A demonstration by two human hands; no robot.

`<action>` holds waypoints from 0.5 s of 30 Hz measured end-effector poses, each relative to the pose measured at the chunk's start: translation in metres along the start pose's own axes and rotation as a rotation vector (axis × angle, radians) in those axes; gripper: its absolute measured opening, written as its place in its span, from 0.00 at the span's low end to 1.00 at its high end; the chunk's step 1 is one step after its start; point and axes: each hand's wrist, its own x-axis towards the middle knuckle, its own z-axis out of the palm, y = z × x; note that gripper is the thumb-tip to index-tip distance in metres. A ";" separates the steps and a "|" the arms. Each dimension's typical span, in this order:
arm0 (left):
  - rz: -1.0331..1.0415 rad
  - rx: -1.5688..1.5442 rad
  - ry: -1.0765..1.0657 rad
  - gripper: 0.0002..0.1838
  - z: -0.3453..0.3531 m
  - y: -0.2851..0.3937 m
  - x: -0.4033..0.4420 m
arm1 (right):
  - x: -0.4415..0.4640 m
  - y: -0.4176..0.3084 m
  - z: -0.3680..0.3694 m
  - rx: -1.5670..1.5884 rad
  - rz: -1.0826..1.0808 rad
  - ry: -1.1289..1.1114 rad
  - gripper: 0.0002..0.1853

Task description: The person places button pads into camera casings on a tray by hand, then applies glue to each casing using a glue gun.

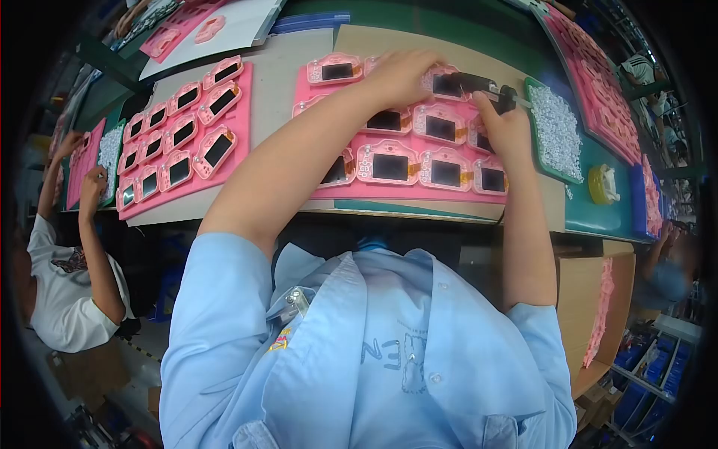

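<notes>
Rows of pink units with dark screens, such as this one [390, 168], lie on a pink mat [336, 193]. My left hand [404, 77] reaches over the back row, its fingers bent together at the edge of a pink unit [447, 84]. My right hand [506, 129] is closed round a black tool [477, 82] that looks like a glue gun. The tool's front end points left, over that same unit, close to my left fingers. Part of the tool's handle is hidden by my right hand.
A green tray [555, 133] of small clear pieces stands right of the mat, beside a yellow roll [602, 184]. Another pink mat [243, 123] with units lies left. A cardboard box [580, 299] is below right. A co-worker's hands [93, 187] are at far left.
</notes>
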 end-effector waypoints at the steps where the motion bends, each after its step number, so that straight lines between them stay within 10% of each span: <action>1: 0.005 -0.005 -0.001 0.31 0.000 0.000 0.000 | 0.000 -0.002 0.001 -0.021 -0.014 0.005 0.25; 15: -0.005 0.017 0.020 0.30 0.006 -0.004 -0.001 | 0.004 -0.009 0.006 -0.286 -0.048 0.053 0.27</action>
